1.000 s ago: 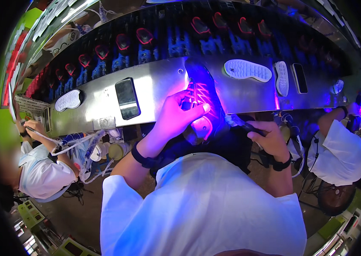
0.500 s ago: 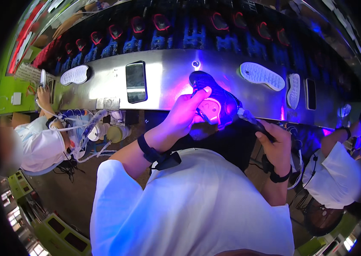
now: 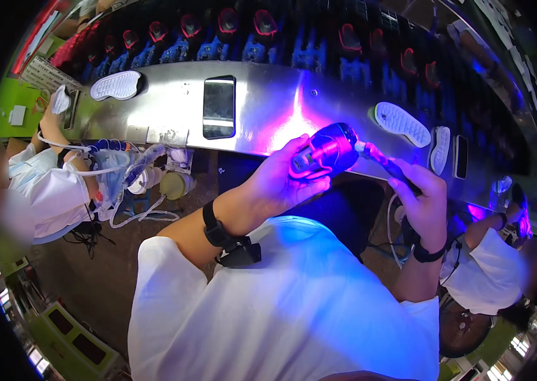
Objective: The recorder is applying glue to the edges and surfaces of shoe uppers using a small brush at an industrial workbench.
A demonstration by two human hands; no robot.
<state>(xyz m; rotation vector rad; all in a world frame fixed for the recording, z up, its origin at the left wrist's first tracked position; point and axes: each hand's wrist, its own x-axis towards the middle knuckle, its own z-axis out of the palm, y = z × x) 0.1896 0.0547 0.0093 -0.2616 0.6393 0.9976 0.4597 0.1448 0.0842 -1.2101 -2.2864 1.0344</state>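
Observation:
My left hand (image 3: 275,181) is wrapped round a dark shoe upper (image 3: 339,143), holding it above my lap at the near edge of the metal bench. Pink and violet light falls on it, and a pinkish outline shows around its opening. A dark-handled brush (image 3: 388,163) with a pale tip is gripped in my right hand (image 3: 424,197). Its tip touches or nearly touches the upper's right end. My left fingers hide part of the upper's near side.
Along the metal bench (image 3: 262,95) lie a phone (image 3: 219,108), a white sole (image 3: 116,86) at left, and two more soles (image 3: 402,124) at right beside another phone (image 3: 462,157). Behind runs a dark rack with several shoe uppers (image 3: 265,22). Co-workers sit on both sides.
My left hand has turned the shoe upper from toe-away to its end pointing right. The brush and right hand have shifted slightly right and up. The view has swung a little.

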